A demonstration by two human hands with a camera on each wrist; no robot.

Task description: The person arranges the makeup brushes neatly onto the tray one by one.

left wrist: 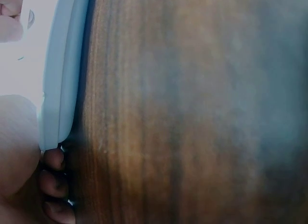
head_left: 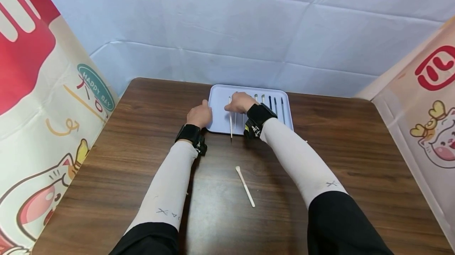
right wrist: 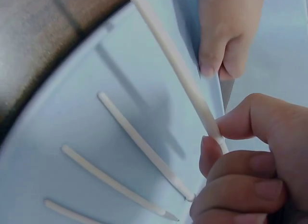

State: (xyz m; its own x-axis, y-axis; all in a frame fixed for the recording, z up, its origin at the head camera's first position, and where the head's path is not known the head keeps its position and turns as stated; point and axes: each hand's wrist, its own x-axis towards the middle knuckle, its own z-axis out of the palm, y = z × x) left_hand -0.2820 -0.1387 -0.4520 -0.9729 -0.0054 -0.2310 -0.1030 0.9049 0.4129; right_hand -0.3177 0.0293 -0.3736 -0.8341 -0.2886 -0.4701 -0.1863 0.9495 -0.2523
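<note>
A light blue tray (head_left: 286, 117) lies at the far middle of the brown table. My left hand (head_left: 203, 112) grips its left rim (left wrist: 62, 89), thumb (right wrist: 222, 38) on top and curled fingers (left wrist: 54, 181) down at the edge. My right hand (head_left: 237, 106) is over the tray and pinches one end of a thin white stick (head_left: 230, 124) between thumb and fingers (right wrist: 214, 154). That stick (right wrist: 173, 60) slants out over the tray's near rim. Several more white sticks (right wrist: 142, 144) lie side by side in the tray.
A single white stick (head_left: 245, 186) with a rounded end lies loose on the table (head_left: 355, 160) between my forearms. Dark sticks (head_left: 275, 106) lie at the right of the tray. Printed panels stand at the left and right, with a white sheet behind.
</note>
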